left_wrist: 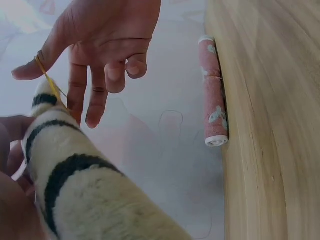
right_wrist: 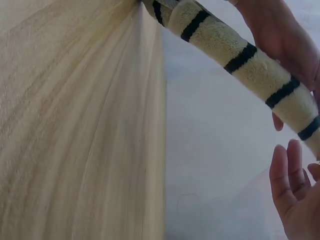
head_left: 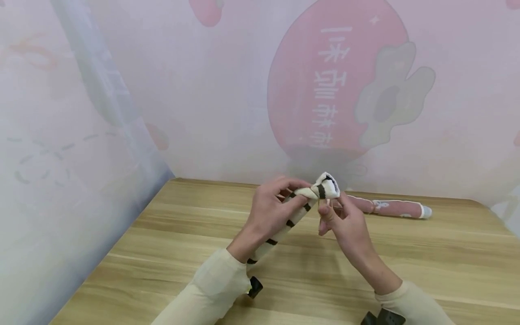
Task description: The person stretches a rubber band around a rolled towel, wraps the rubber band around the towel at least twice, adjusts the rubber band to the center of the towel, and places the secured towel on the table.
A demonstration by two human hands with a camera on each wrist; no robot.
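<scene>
My left hand grips a rolled cream cloth with black stripes just below its upper end and holds it slanted above the wooden table. The roll fills the left wrist view and crosses the right wrist view. My right hand is at the roll's tip, its fingers fairly straight. A thin yellow rubber band runs from one right finger to the end of the roll. The roll's lower end is hidden behind my left sleeve.
A pink patterned rolled cloth lies on the table by the back wall. A printed pale fabric backdrop stands behind and to the left. Black wrist mounts show under both sleeves.
</scene>
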